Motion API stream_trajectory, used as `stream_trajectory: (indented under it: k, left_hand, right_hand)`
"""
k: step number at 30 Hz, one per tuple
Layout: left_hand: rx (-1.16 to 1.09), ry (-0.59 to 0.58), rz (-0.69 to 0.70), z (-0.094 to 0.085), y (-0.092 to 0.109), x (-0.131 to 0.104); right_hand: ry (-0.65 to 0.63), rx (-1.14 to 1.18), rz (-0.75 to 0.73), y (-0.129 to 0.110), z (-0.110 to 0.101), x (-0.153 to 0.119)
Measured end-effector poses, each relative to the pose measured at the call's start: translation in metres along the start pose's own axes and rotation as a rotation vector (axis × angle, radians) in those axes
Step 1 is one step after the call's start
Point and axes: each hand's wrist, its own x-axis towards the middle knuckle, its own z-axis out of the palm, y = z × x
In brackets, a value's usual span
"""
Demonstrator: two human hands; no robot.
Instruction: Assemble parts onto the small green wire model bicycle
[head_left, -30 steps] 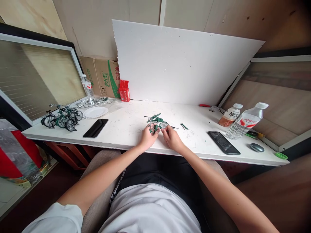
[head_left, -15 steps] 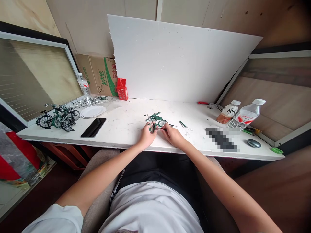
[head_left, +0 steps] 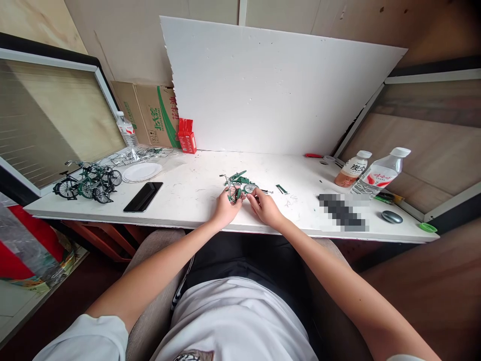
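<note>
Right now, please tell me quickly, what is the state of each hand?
Left hand: closed, holding a green miniature bicycle.
Right hand: closed in a pinch beside it; whether something is held cannot be told.

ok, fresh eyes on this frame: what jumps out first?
Probably the big white board standing along the back of the table. Next, front and center, the left hand holding a small green bicycle model, with the right hand close beside it. Then the cluster of model bicycles near the table's left end.
</note>
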Motion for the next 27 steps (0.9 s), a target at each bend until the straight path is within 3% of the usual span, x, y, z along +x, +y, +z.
stream_trajectory:
  k: [5,16,23,27]
  left_hand:
    - [-0.003,0.014,-0.024,-0.001,-0.001,0.004]
    - [-0.067,-0.025,-0.026,0.0,0.002,0.005]
    - [-0.012,-0.023,-0.048,-0.001,0.002,0.006]
    - [-0.007,-0.012,-0.06,-0.002,0.003,0.005]
  right_hand:
    - [-0.002,-0.042,-0.008,-0.003,0.001,0.0]
    - [-0.04,-0.381,-0.335,0.007,-0.018,0.001]
    - [0.005,-0.422,-0.345,0.011,-0.011,0.002]
    - [-0.022,-0.41,-0.265,0.011,-0.007,0.001]
